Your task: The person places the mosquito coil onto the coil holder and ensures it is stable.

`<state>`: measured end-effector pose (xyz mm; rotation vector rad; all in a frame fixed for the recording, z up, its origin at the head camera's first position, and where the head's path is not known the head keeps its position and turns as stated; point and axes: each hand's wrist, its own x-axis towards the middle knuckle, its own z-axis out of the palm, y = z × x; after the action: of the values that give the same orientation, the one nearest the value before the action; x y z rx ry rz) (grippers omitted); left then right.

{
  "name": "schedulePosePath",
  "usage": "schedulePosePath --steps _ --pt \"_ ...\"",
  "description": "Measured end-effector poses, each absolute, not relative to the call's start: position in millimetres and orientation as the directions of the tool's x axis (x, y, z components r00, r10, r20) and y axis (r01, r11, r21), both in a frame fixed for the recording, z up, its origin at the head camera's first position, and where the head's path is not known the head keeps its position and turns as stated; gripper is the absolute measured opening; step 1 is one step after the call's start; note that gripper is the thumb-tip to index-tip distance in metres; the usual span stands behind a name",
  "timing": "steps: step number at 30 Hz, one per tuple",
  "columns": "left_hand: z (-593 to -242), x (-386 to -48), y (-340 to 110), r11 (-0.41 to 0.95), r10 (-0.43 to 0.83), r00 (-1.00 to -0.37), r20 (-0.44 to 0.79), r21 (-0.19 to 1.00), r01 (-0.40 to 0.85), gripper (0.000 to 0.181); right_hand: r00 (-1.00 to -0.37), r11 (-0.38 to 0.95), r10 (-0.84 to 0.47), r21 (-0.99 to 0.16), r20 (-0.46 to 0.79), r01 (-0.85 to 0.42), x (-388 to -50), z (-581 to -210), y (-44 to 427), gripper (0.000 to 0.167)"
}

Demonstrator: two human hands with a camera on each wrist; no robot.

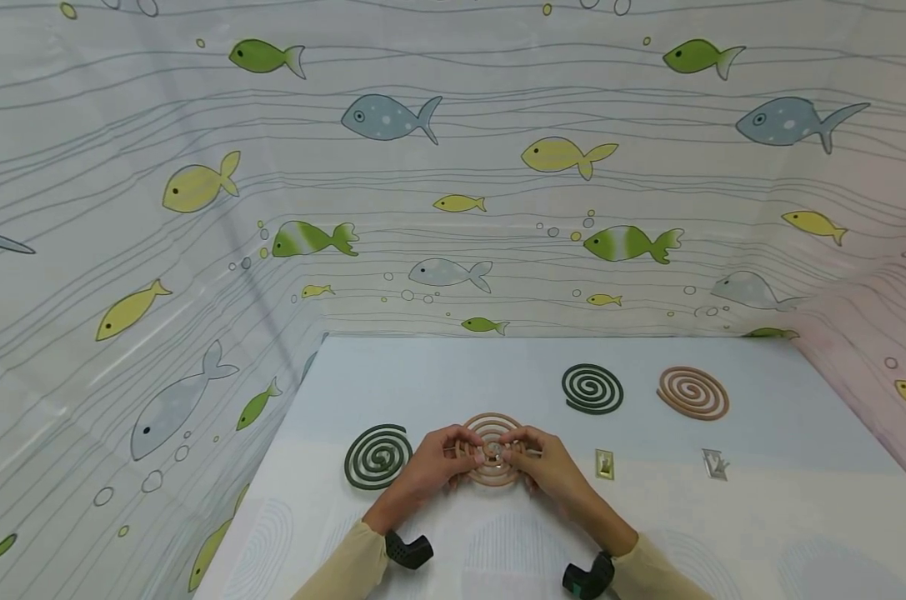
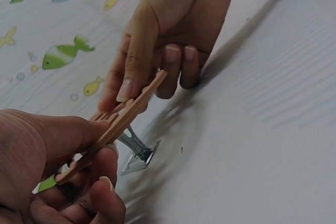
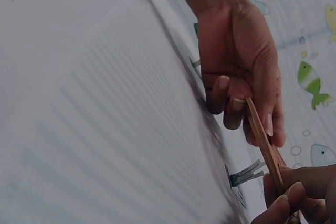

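A brown mosquito coil [image 1: 492, 477] is held by both hands, near the front middle of the table. My left hand [image 1: 432, 460] pinches its left side between thumb and fingers, and my right hand [image 1: 548, 467] pinches the right side. Beneath the coil a small metal coil stand [image 2: 140, 153] rises from the table, its upright prong close to the coil's underside. Whether prong and coil touch, I cannot tell. The coil appears edge-on in the right wrist view, with the stand [image 3: 242, 178] beside it. A dark green coil [image 1: 377, 457] lies just left of my left hand.
Farther back on the right lie another green coil [image 1: 592, 389] and another brown coil [image 1: 693, 393]. In front of them are a gold-coloured stand [image 1: 605, 464] and a silver stand [image 1: 715, 464]. Fish-patterned sheeting [image 1: 392, 183] walls the table at the back and sides.
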<state>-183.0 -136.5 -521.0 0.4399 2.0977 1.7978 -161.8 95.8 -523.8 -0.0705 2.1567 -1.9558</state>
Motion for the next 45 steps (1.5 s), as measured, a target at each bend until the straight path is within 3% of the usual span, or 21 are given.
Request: schedulePosePath --steps 24,45 --pt "-522.2 -178.5 -139.0 0.177 0.460 -0.882 -0.099 0.984 -0.018 0.025 -0.966 0.124 -0.240 -0.990 -0.095 0.067 -159.1 -530.8 97.4 0.028" --pt "-520.2 -179.6 -134.7 0.174 0.473 -0.874 -0.108 0.984 -0.027 0.026 -0.969 0.110 -0.205 -0.987 -0.136 0.116 -156.2 -527.5 100.7 0.023"
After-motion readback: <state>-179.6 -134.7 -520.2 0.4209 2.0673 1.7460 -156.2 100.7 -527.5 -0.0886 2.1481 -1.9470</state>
